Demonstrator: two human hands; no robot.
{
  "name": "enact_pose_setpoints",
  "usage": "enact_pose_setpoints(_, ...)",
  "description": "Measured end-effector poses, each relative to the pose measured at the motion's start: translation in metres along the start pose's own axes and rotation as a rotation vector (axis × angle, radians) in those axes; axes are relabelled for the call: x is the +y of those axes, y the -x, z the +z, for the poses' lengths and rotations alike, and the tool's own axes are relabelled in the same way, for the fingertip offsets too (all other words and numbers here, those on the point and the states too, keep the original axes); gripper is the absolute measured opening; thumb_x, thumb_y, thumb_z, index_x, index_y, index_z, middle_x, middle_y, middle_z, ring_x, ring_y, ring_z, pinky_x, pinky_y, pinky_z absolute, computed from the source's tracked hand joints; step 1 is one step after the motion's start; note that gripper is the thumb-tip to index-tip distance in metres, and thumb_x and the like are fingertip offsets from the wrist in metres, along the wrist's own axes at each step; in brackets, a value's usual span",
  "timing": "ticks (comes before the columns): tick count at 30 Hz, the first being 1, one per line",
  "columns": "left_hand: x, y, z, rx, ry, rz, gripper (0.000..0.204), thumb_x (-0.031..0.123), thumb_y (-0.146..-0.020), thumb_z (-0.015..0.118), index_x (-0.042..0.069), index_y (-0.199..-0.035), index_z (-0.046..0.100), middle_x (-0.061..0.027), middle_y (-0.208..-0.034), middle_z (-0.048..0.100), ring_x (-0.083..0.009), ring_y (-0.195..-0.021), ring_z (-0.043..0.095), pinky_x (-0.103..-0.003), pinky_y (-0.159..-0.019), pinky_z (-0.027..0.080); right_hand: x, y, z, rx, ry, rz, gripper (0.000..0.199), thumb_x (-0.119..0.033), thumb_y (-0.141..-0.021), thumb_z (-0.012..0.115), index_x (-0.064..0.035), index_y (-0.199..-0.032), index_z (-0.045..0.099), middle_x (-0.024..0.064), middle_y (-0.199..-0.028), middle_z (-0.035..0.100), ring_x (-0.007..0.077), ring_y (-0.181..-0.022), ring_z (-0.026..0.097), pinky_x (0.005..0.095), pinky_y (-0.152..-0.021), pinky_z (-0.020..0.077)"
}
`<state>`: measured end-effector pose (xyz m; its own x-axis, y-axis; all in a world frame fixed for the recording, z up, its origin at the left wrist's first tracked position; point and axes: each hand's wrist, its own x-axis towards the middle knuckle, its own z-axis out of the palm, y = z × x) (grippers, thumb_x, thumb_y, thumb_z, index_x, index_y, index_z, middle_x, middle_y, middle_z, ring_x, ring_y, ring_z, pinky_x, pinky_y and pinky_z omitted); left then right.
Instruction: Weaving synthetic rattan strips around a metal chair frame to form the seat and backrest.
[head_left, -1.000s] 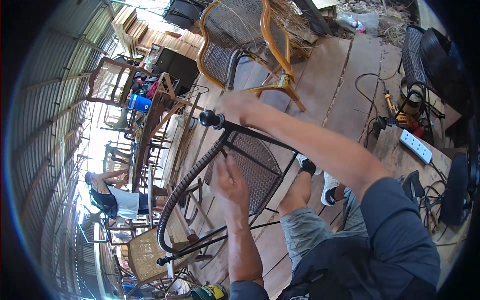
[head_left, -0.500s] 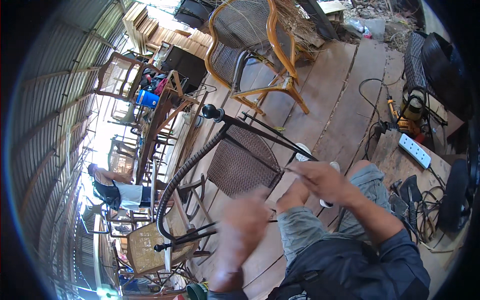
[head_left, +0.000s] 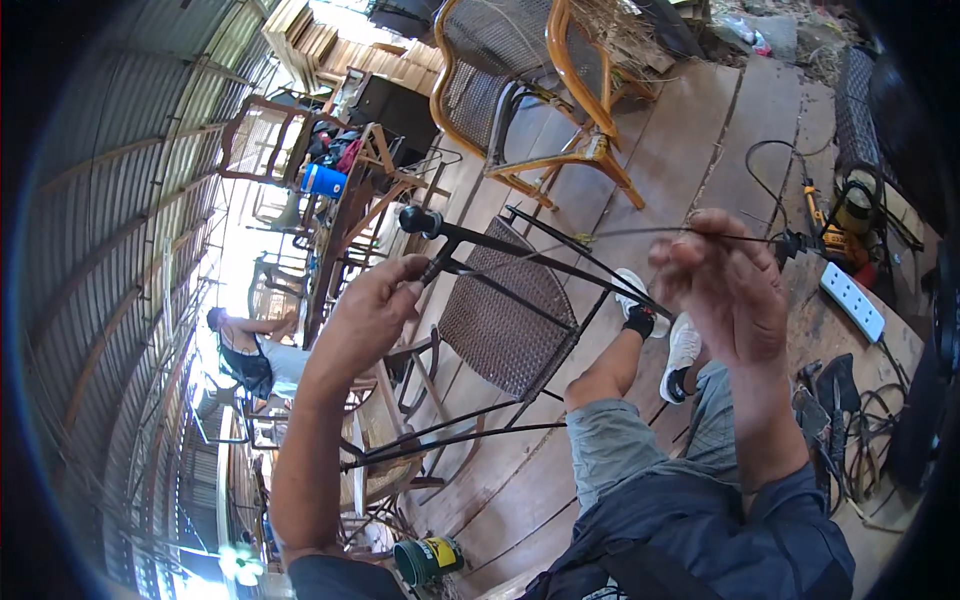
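Observation:
A black metal chair frame (head_left: 500,330) with a woven dark seat lies tilted in front of me over my knees. My left hand (head_left: 375,305) grips the frame's bar just below its black rubber-capped end (head_left: 418,220). My right hand (head_left: 725,290) is raised to the right, its fingers pinched on a thin strand (head_left: 640,232) that stretches left toward the woven seat. My legs in grey shorts and white shoes rest on the wooden plank floor under the chair.
An orange rattan chair (head_left: 545,95) stands ahead. A white power strip (head_left: 852,300), a yellow power tool (head_left: 835,235) and cables lie at right. Stacked wooden and metal chair frames fill the left, where another person (head_left: 250,345) sits. A green tin (head_left: 430,558) stands near my left elbow.
My right hand left the chair's capped end and rose to the right, pulling a thin strand. My left hand moved from the woven seat up to the frame bar.

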<state>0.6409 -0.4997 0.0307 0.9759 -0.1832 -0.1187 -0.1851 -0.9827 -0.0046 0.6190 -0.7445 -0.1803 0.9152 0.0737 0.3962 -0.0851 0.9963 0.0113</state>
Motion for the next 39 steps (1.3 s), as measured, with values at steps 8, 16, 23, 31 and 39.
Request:
enact_pose_setpoints(8, 0.001, -0.006, -0.017, -0.144, 0.439, -0.48, 0.029, 0.013, -0.085, 0.056, -0.002, -0.11, 0.058, -0.0022, -0.084, 0.06, -0.0073, -0.062, 0.056, -0.02, -0.05, 0.044, 0.047, -0.026, -0.018, 0.025, 0.17, -0.202, 0.023, -0.019, -0.091, 0.053, 0.0016, -0.101, 0.056, 0.007, -0.075, 0.055, 0.0176, -0.073, 0.054, 0.0302, -0.062, 0.0446)
enact_pose_setpoints(16, 0.004, -0.015, -0.015, -0.2, 0.698, -0.555, 0.025, 0.008, -0.085, 0.054, -0.004, -0.107, 0.056, -0.0064, -0.085, 0.063, -0.0074, -0.058, 0.058, -0.018, -0.04, 0.042, 0.172, -0.04, -0.051, 0.132, 0.41, 0.14, 0.015, -0.006, -0.088, 0.054, -0.0003, -0.101, 0.053, 0.0005, -0.066, 0.049, 0.0058, -0.057, 0.046, 0.0184, -0.049, 0.038)
enact_pose_setpoints(23, 0.001, -0.015, -0.016, -0.166, 0.716, -0.575, 0.026, 0.005, -0.083, 0.052, -0.005, -0.107, 0.055, -0.0073, -0.083, 0.063, -0.0071, -0.054, 0.058, -0.017, -0.035, 0.04, 0.193, -0.057, -0.048, 0.158, 0.67, 0.035, 0.017, -0.005, -0.089, 0.051, 0.0018, -0.104, 0.056, 0.0019, -0.072, 0.054, 0.0047, -0.058, 0.048, 0.0175, -0.05, 0.0389)
enact_pose_setpoints(31, -0.007, -0.019, -0.012, -0.186, 0.679, -0.593, 0.038, 0.006, -0.079, 0.053, -0.004, -0.116, 0.052, -0.0064, -0.084, 0.063, -0.0057, -0.051, 0.057, -0.016, -0.037, 0.037, 0.206, -0.066, -0.025, 0.239, 1.176, -0.34, 0.015, -0.001, -0.086, 0.052, -0.0007, -0.1, 0.059, 0.0089, -0.081, 0.058, 0.0178, -0.066, 0.057, 0.0268, -0.06, 0.0462)
enact_pose_setpoints(39, 0.009, -0.018, -0.013, -0.223, 0.583, -0.553, 0.045, 0.013, -0.081, 0.052, 0.003, -0.125, 0.05, -0.0007, -0.081, 0.058, -0.0063, -0.059, 0.052, -0.021, -0.049, 0.037, 0.205, -0.073, -0.003, 0.239, 1.309, -0.568, 0.018, 0.004, -0.082, 0.053, -0.0023, -0.098, 0.058, 0.0133, -0.085, 0.059, 0.0294, -0.077, 0.059, 0.0346, -0.068, 0.0473)
